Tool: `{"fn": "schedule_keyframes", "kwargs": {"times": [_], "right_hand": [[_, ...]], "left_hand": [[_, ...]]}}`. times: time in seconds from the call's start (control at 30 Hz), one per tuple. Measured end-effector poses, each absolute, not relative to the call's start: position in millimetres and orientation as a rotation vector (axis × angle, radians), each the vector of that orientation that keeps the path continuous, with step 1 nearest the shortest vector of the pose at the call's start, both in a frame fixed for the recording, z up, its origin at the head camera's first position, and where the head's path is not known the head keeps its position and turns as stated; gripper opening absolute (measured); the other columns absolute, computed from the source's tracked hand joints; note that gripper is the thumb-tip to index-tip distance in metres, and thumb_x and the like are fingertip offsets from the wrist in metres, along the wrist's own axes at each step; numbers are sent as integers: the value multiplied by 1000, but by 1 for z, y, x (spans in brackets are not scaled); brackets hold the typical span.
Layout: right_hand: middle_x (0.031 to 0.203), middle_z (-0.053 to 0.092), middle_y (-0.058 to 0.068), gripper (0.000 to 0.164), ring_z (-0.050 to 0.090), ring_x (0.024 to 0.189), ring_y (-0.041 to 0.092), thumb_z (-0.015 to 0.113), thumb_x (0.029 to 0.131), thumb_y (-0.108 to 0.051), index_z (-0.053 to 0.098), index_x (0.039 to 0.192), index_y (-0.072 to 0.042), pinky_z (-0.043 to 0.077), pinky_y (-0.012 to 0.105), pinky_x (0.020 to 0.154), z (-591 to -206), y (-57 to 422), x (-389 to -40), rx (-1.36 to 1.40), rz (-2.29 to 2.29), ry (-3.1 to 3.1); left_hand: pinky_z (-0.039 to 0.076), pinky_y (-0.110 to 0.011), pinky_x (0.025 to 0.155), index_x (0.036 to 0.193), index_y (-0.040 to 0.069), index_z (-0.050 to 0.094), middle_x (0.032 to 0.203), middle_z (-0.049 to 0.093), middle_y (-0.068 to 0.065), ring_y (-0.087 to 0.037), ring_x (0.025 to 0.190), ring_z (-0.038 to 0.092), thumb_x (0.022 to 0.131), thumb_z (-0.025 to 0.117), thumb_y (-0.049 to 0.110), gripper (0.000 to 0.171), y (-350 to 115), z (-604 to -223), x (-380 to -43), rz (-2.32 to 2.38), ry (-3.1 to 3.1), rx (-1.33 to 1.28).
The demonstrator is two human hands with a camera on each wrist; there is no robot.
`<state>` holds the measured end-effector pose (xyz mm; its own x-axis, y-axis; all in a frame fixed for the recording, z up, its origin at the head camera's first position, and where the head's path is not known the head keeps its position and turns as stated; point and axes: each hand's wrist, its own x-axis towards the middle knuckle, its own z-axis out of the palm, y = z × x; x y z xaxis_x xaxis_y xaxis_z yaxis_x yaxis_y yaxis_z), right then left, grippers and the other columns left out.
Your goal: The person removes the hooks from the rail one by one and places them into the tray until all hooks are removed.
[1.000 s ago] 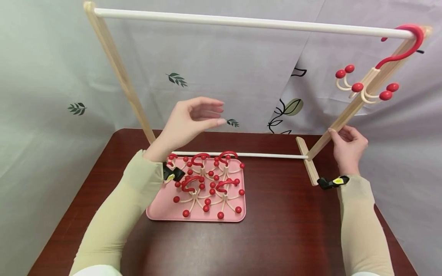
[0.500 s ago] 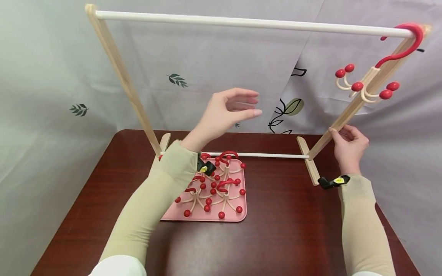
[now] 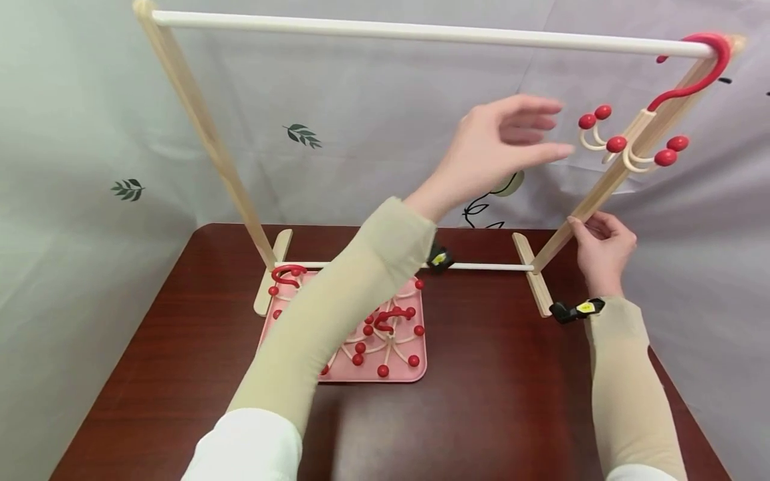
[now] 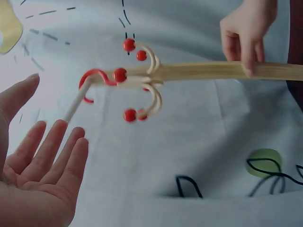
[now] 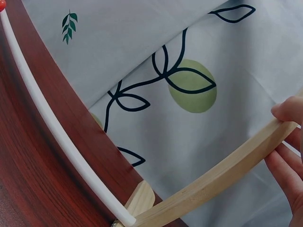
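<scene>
A hook hanger (image 3: 631,137) with a red hook, pale curved arms and red ball tips hangs at the right end of the white top bar (image 3: 421,32). Just left of it, my left hand (image 3: 496,143) is raised in the air, fingers apart from the thumb, holding nothing. In the left wrist view that hand (image 4: 45,165) shows relaxed fingers, clear of the hanger (image 4: 142,80). Low on the rack's right wooden post (image 3: 592,200), my right hand (image 3: 604,250) pinches the wood between thumb and fingers; the right wrist view shows the same grip on the post (image 5: 213,182).
Several more red-and-cream hangers (image 3: 390,327) lie on a pink tray (image 3: 385,374), partly hidden by my left sleeve. The rack's left post (image 3: 207,133) stands behind the tray. A thin white lower bar (image 3: 493,266) joins the two wooden feet (image 3: 535,280) on the dark red table.
My left hand has moved right and upward, from above the tray to near the hanging hanger. The right hand keeps its hold on the post.
</scene>
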<state>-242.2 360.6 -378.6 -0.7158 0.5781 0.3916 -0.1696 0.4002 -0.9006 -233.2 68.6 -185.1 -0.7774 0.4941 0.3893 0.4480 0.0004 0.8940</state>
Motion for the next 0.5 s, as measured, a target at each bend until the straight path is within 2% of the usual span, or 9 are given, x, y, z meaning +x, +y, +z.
{"fn": "schedule_keyframes", "kwargs": {"times": [0.23,0.5], "right_hand": [[85,72,-15,31,68,83,-1,84,85,-16,76,111,-2,53,13,76,-380,362,-242,-327,1372,-1954],[89,72,-13,32,68,85,-1,83,86,-15,75,113,-1,53,14,76,-378,361,-244,-325,1359,-1966]], "left_hand": [[41,-2,84,140,25,61,121,64,16,11,99,60,85,86,26,61,123,-147,-240,1766,2374,1043],[38,-1,84,141,31,60,120,62,22,18,96,55,85,86,29,62,163,-141,-244,1705,2391,1002]]}}
